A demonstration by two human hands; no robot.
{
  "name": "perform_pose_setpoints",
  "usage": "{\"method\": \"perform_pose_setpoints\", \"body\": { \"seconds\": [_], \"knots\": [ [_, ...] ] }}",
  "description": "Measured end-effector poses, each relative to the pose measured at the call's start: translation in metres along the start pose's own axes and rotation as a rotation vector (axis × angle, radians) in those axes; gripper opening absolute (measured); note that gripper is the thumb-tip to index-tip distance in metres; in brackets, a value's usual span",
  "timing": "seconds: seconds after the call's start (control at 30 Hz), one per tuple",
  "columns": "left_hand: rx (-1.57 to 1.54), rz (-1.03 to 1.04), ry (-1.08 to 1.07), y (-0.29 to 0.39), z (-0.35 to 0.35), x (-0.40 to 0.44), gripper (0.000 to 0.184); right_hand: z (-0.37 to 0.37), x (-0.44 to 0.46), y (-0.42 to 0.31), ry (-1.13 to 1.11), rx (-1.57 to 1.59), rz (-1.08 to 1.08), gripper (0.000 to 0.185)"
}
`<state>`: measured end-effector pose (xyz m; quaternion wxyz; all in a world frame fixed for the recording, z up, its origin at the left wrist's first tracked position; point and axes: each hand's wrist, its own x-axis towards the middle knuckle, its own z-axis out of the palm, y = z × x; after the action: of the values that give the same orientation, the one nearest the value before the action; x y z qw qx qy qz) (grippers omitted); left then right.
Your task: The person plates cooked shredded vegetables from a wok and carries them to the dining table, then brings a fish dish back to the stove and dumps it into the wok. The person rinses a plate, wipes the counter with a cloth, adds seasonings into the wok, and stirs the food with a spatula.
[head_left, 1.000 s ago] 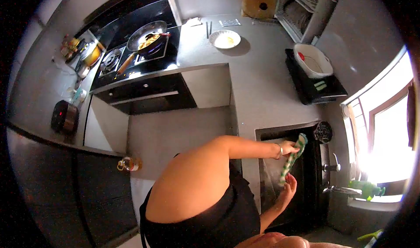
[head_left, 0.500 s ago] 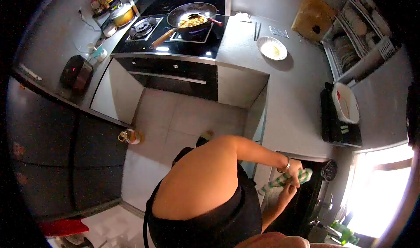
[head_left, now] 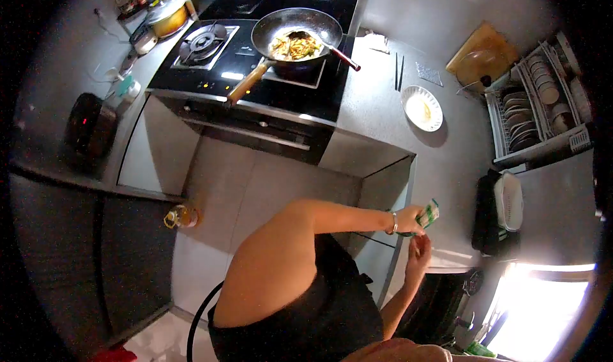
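Note:
My left hand [head_left: 412, 219], with a bracelet at its wrist, is closed around a green-and-white packet [head_left: 428, 214] above the right-hand counter. Part of the packet is hidden by the fingers. Just below it, my right hand [head_left: 419, 252] is raised with its fingers bent together close to the packet's lower end. Whether something small is pinched there, I cannot make out. A wok [head_left: 297, 36] stands on the right burner, holding cooked food [head_left: 295, 46] and a red-handled spatula [head_left: 345, 58]. The wok's wooden handle [head_left: 248, 84] points toward me.
On the right counter [head_left: 373, 100] are a white bowl [head_left: 422, 108], dark chopsticks [head_left: 399, 72] and a dish rack [head_left: 533, 100]. A white basket [head_left: 509, 202] stands further right. An oil bottle [head_left: 183, 216] is on the floor. A yellow pot [head_left: 167, 18] sits left of the stove.
My hands and the packet have moved up from over the dark sink area to above the counter. The view has shifted, so the stove appears closer.

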<state>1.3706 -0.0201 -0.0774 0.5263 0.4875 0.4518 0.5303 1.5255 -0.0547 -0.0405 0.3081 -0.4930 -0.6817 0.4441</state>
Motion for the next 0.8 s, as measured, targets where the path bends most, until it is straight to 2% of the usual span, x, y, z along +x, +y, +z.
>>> {"method": "perform_pose_setpoints", "body": {
  "seconds": [0.07, 0.2, 0.23, 0.33, 0.37, 0.47, 0.5, 0.57, 0.63, 0.7, 0.8],
  "knots": [
    [0.010, 0.084, -0.011, 0.011, -0.027, -0.008, 0.038, 0.033, 0.016, -0.019, -0.109, 0.250, 0.053, 0.028],
    [0.081, 0.037, -0.068, 0.019, -0.097, -0.016, 0.035, 0.075, 0.037, -0.053, -0.185, 0.134, 0.074, 0.018],
    [0.177, -0.086, -0.101, 0.031, -0.116, -0.022, 0.036, 0.081, 0.041, -0.048, -0.183, 0.070, 0.129, 0.011],
    [0.092, -0.047, -0.088, 0.000, -0.146, -0.032, 0.041, 0.102, 0.056, -0.039, -0.203, -0.086, -0.057, 0.012],
    [0.082, 0.050, -0.103, -0.005, -0.153, -0.034, 0.038, 0.110, 0.057, -0.047, -0.174, -0.137, -0.042, 0.011],
    [-0.247, 0.039, -0.086, -0.021, -0.165, -0.040, 0.032, 0.123, 0.062, -0.057, -0.142, -0.129, 0.085, 0.013],
    [-0.280, -0.092, -0.045, 0.000, -0.174, -0.048, 0.027, 0.126, 0.066, -0.050, -0.188, -0.001, 0.115, 0.016],
    [-0.306, -0.111, 0.099, -0.024, -0.179, -0.040, 0.026, 0.136, 0.078, -0.028, -0.288, 0.253, 0.174, 0.024],
    [-0.296, -0.100, 0.238, -0.016, -0.183, -0.041, 0.024, 0.155, 0.081, -0.029, -0.357, 0.141, 0.119, 0.040],
    [-0.093, -0.051, 0.365, 0.001, -0.177, -0.047, 0.027, 0.170, 0.081, -0.040, -0.411, 0.094, 0.124, 0.059],
    [0.075, 0.046, 0.438, 0.010, -0.175, -0.052, 0.034, 0.189, 0.079, -0.061, -0.410, 0.207, 0.045, 0.062]
  ]
}}
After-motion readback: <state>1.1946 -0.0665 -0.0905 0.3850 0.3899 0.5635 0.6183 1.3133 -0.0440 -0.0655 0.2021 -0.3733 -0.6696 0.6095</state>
